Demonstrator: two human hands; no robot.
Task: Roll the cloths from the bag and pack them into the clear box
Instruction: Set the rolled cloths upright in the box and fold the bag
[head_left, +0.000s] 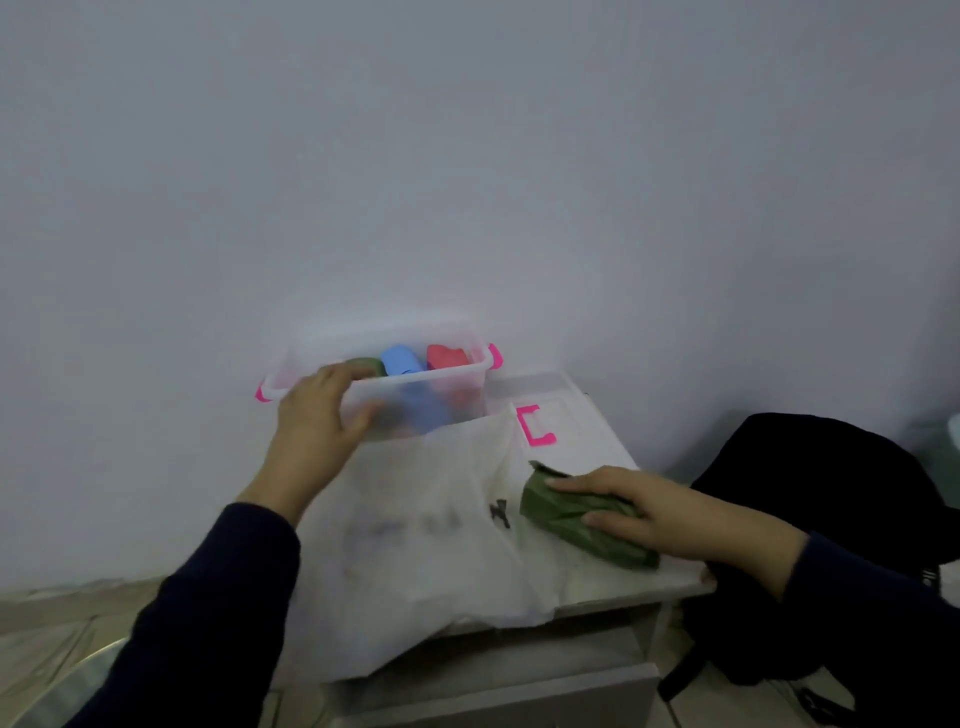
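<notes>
Clear box (415, 387): three rolled cloths inside, green, blue, red | left hand (317, 415) grips box's near rim, fingers curled over it | right hand (639, 512) grasps fourth, green roll (576, 512) on white bag (436, 545), right of box | counter (602, 452) beneath.

My left hand (317, 415) grips the clear box (415, 387) by its near rim; green, blue and red rolls stand inside. My right hand (649, 512) holds a rolled green cloth (566, 506) on the white bag (441, 545).

just one head cam, wide-angle, looking forward and down over a small table (618, 584) against a wall (467, 156), pretty close, both forearms in shot
</notes>
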